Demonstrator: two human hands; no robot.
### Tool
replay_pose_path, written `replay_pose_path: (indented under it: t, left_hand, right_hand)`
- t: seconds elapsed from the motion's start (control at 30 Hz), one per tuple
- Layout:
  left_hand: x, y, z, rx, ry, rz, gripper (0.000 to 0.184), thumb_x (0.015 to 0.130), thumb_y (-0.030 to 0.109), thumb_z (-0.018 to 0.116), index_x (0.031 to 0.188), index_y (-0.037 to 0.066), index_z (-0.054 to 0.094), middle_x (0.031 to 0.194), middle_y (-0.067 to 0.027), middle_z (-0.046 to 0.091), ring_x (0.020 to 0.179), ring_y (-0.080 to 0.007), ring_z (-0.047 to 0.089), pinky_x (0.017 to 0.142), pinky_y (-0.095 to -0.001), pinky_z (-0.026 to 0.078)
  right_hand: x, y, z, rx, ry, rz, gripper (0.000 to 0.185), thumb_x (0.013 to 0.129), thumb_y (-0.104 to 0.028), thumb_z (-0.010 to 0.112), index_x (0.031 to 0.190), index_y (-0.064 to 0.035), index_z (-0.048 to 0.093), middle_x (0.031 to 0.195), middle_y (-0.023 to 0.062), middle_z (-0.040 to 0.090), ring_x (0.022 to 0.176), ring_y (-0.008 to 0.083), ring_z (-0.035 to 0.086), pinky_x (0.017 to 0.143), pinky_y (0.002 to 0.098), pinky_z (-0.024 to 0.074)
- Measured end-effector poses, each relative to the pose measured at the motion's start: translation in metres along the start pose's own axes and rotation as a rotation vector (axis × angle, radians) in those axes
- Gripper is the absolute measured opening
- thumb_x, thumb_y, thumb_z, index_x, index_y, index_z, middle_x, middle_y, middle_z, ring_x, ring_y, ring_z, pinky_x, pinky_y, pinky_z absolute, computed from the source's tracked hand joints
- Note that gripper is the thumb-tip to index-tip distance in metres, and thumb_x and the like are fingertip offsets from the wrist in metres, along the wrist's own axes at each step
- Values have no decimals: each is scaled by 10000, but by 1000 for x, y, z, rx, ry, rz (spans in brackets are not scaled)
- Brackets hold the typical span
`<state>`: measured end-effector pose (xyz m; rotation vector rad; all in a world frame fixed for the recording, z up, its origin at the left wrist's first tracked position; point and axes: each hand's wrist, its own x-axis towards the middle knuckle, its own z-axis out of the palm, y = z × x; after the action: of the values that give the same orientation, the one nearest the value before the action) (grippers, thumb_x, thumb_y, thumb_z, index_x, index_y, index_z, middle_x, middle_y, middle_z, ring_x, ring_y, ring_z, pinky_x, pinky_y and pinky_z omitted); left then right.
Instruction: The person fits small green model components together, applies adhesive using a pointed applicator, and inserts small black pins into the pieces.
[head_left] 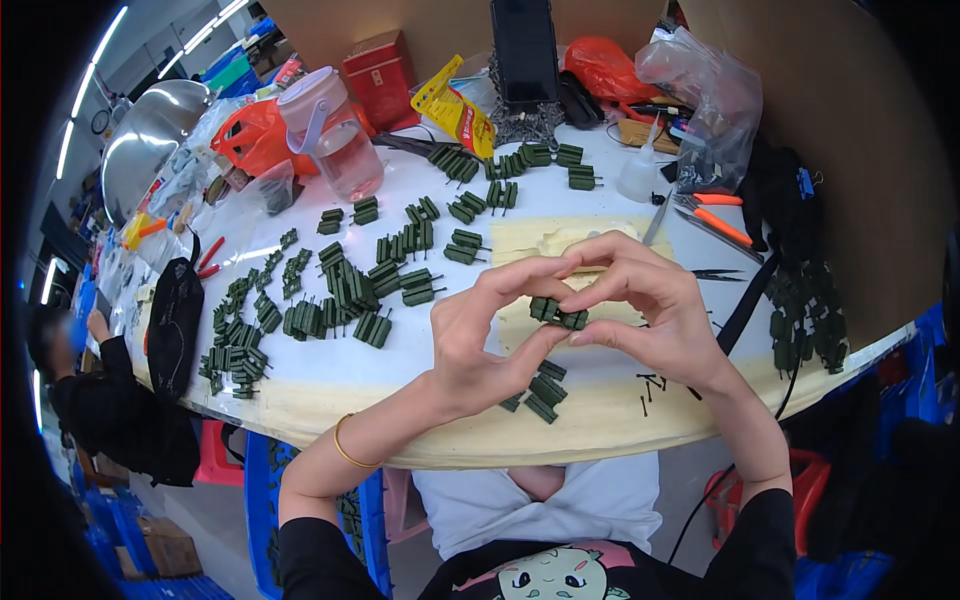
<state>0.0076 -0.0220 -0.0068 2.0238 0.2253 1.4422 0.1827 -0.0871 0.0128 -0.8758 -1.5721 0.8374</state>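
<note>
Between the fingertips of my left hand (480, 335) and my right hand (645, 315) is a small dark green ribbed plastic part (558, 313). Both hands are closed in a pinch on it, thumbs below and index fingers above, over the front of the table. Under my hands lie a few more green parts (543, 392). Some small dark pins (645, 393) are scattered below my right hand. A yellowish mat (515, 240) with a pale lump on it shows behind my fingers, partly hidden by them.
Many green parts (350, 285) spread over the white table to the left. Orange-handled pliers (722, 226), tweezers (718, 274) and a squeeze bottle (637, 175) lie right. A water jug (340, 140) and a phone (525, 50) stand behind. Another person (110, 400) sits far left.
</note>
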Motion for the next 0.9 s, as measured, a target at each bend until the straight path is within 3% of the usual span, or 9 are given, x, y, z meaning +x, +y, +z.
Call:
replay_pose_path:
  t: [0.37,0.9]
  left_hand:
    - [-6,-3,0,137,-89,17,443,586,-104,725,1009,18,676,897,-65,721,730,-172,664,659,-254,536]
    - [0,-9,-1,101,-44,40,457,597,-114,732,1030,13,666,945,-72,717,734,-174,659,673,-259,537]
  right_hand:
    - [-7,7,0,-29,12,-39,228,655,45,776,845,-47,689,1064,123,628,986,217,583,868,335,494]
    - [-2,1,0,-126,43,-109,264,659,67,753,891,-46,698,1070,111,635,982,215,591,857,324,494]
